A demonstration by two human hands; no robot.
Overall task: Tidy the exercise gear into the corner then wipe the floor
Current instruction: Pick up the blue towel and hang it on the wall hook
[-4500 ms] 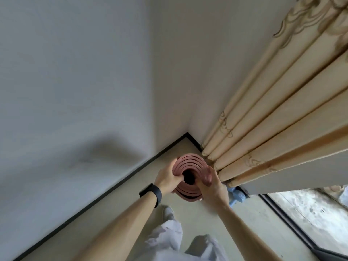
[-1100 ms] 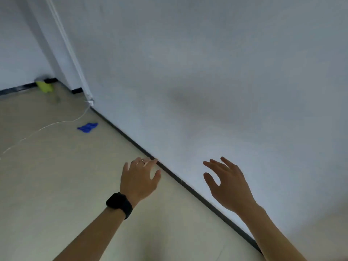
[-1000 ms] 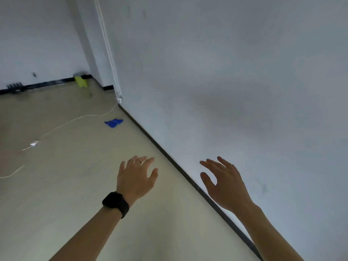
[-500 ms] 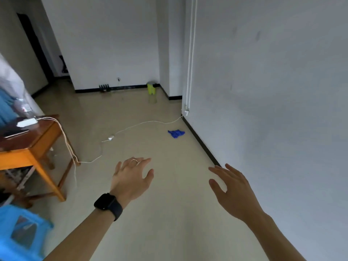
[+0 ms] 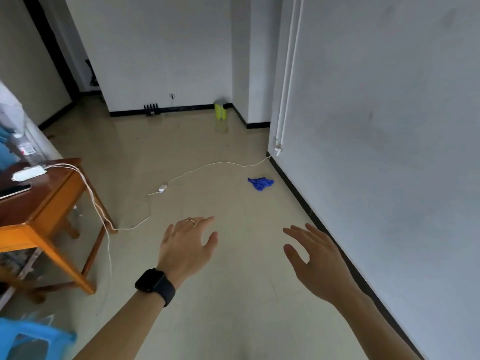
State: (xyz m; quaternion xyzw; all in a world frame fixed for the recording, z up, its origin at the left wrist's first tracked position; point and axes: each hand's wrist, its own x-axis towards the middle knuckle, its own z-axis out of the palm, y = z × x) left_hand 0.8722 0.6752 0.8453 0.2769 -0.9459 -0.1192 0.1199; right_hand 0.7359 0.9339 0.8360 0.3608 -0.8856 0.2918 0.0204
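Blue cloth (image 5: 261,183): lying crumpled on the floor (image 5: 197,141), just beside the black skirting (image 5: 311,211) of the right-hand wall (image 5: 389,152), well ahead of both hands and touching neither.

Left hand (image 5: 188,246): hovering palm down above the floor, fingers spread wide and relaxed, holding nothing; wearing a ring (image 5: 191,222) on one finger and a black watch (image 5: 155,285) at the wrist.

Right hand (image 5: 315,263): hanging about level with the left, near the skirting, fingers straight and slightly apart, thumb held out, gripping nothing.

White cable (image 5: 207,166): running from the foot of the white conduit (image 5: 288,74) on the wall, curving across the floor near the cloth on its far side, passing through a small inline switch (image 5: 162,188), then climbing the near corner of the wooden bench (image 5: 39,203) to a white power block (image 5: 28,173) resting on top.

Bench: standing at the left, also carrying a dark phone (image 5: 14,190) lying flat just beside the power block.

Blue plastic stool (image 5: 33,339): sitting at the bottom left, blurred, near the bench legs.

Yellow bin (image 5: 220,110): standing against the far wall, in the corner by the jutting pillar, well beyond the cloth.

Small black object (image 5: 152,110): sitting at the foot of that same far wall, too small to make out.
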